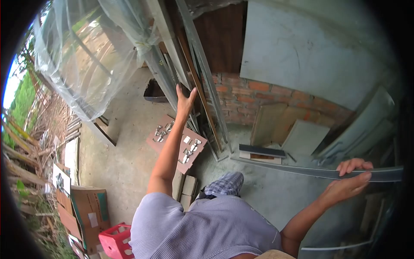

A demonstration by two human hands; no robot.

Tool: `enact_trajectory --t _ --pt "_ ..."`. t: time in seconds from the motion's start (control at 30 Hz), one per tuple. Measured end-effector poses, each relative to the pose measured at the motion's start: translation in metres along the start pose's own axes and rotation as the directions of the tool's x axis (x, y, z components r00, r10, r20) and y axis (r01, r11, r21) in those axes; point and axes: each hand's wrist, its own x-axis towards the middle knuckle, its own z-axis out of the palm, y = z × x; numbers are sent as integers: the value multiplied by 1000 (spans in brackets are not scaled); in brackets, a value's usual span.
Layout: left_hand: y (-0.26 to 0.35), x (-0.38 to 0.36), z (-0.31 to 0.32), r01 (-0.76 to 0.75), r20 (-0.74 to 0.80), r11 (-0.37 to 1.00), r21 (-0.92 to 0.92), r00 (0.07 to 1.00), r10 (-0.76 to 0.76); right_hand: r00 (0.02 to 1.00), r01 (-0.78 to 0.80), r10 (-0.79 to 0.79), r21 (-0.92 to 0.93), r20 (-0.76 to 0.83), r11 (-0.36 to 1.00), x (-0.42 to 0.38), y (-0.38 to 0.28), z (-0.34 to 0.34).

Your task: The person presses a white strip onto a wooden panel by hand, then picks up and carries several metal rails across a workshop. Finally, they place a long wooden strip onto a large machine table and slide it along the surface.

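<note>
My left hand [186,98] is stretched out toward the long upright metal profiles [169,73] leaning at the top middle. Its thumb and a finger are spread apart, and nothing shows between them. Over at the right, my right hand [348,183] has its fingers wrapped round a long dark grey strip [302,170], which runs from near the brick wall's foot to the right edge. Below my left hand lies a brown board [174,140] with several small shiny metal parts on it.
A black tray [155,91] sits on the floor beyond the brown board. Boards [306,137] lean by the brick wall [241,93]. Clear plastic sheeting [82,56] hangs upper left. A cardboard box [90,216] and a red stool [115,241] stand lower left. Bricks [189,186] lie near my legs.
</note>
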Motion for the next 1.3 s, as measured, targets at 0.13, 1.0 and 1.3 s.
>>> enact_trajectory --t 0.13,1.0,1.3 --pt "50 91 11 -59 -151 989 -138 988 38 955 -116 43 236 294 965 8 15 78" --pt "-61 171 72 140 332 918 -371 943 -10 536 -5 29 -32 844 999 -93 143 444" --pt "10 19 107 526 529 545 -653 832 -169 456 -363 182 -4 871 932 -92 151 286"
